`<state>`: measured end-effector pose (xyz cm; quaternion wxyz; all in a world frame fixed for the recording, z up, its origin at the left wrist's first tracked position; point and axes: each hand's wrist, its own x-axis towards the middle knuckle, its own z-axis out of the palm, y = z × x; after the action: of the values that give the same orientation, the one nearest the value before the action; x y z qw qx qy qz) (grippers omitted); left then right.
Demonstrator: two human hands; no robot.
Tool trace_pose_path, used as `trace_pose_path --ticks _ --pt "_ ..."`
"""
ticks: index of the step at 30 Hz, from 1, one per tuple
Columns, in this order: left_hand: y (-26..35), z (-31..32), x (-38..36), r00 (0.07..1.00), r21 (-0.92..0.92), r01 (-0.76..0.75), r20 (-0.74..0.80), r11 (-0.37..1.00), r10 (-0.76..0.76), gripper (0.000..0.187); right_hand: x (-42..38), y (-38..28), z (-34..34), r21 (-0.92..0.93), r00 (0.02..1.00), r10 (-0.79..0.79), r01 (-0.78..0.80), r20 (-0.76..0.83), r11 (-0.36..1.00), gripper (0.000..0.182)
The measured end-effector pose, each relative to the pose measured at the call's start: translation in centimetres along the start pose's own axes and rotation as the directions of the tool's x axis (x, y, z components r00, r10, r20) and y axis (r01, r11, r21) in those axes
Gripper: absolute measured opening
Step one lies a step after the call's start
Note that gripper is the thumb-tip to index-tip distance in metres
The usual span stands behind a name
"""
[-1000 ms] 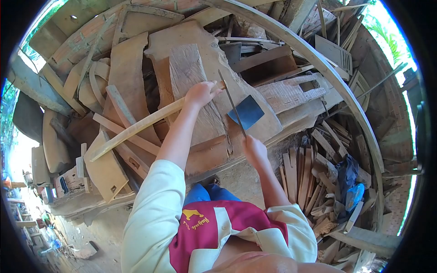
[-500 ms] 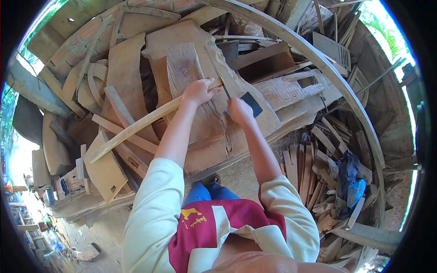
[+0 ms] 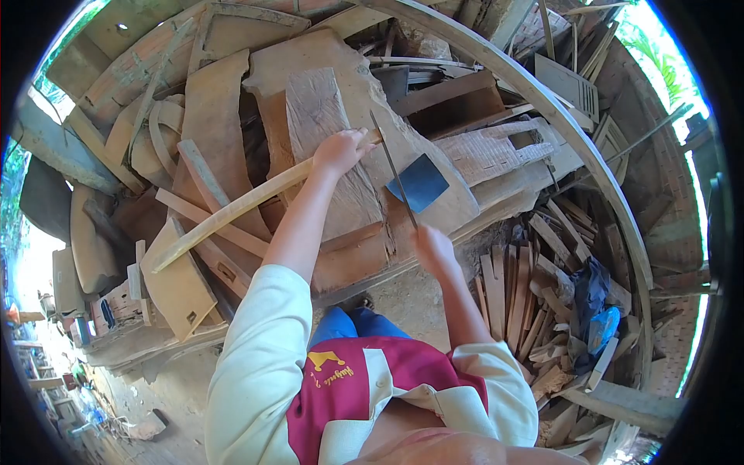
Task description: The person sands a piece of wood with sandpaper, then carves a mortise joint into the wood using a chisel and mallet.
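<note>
My left hand (image 3: 341, 152) is closed round a long pale wooden strip (image 3: 232, 215) near its upper right end, pressing it over a rough wooden block (image 3: 314, 105). In my right hand (image 3: 435, 252) is the near end of a saw (image 3: 397, 172) with a long narrow dark blade; the grip itself is hidden by my fingers. The blade crosses just at the strip's end, beside my left hand. Under and beside the blade a dark blue square sheet (image 3: 422, 184) lies on the large flat wooden slab (image 3: 453, 203).
Boards and offcuts (image 3: 209, 167) crowd the left of the bench. A long curved wooden piece (image 3: 542, 97) arches over the right side. Upright wood scraps (image 3: 515, 291) and a blue plastic bag (image 3: 604, 329) are on the floor at right. My feet stand below the bench edge.
My right hand has pulled the saw back toward my body, down and to the right, uncovering the dark blue sheet. My left hand and the strip have stayed nearly still.
</note>
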<state>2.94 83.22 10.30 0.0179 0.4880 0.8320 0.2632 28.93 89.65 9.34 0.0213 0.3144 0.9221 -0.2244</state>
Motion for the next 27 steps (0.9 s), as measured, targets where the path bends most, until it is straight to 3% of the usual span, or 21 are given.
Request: trace_pose_path --ticks 7,10,12,14,18,21,23,27 --pt "-0.4 0.5 0.2 0.997 -0.001 -0.021 -0.073 1.0 0.021 0.045 -3.2 0.0 -1.8 -0.006 0.998 0.034 -0.034 0.049 0.999 0.031" --pt "-0.4 0.5 0.3 0.994 0.01 0.013 -0.111 1.0 -0.012 0.042 -1.3 0.5 -2.0 0.098 1.0 0.008 -0.01 0.018 0.995 0.032" --pt "-0.1 0.4 0.2 0.99 0.035 0.025 -0.139 0.999 -0.02 0.041 0.0 0.4 -2.9 0.073 1.0 0.009 -0.011 0.018 0.997 0.032" --pt "0.3 -0.2 0.0 1.0 0.036 0.003 -0.009 0.999 -0.003 0.043 1.0 -0.4 -3.8 0.046 0.999 0.01 -0.012 0.032 0.999 0.033" --pt "-0.1 0.3 0.0 0.999 0.055 -0.02 -0.038 0.998 0.022 0.043 4.4 -2.8 -3.5 -0.015 0.999 -0.048 0.048 -0.007 0.999 0.034" --pt "-0.3 0.6 -0.1 0.992 0.085 -0.079 -0.087 0.993 0.086 0.043 7.2 -4.5 -3.6 0.058 0.998 0.007 -0.011 0.068 0.998 0.033" --pt "-0.4 0.8 0.1 0.992 0.09 -0.079 -0.092 0.993 0.087 0.043 8.6 -4.7 -2.9 -0.046 0.998 -0.064 0.064 -0.007 0.997 0.032" --pt "-0.4 0.7 0.1 0.992 0.089 -0.047 -0.116 0.995 0.057 0.044 9.4 -3.9 -2.4 -0.017 0.992 -0.115 0.115 -0.042 0.993 0.031"
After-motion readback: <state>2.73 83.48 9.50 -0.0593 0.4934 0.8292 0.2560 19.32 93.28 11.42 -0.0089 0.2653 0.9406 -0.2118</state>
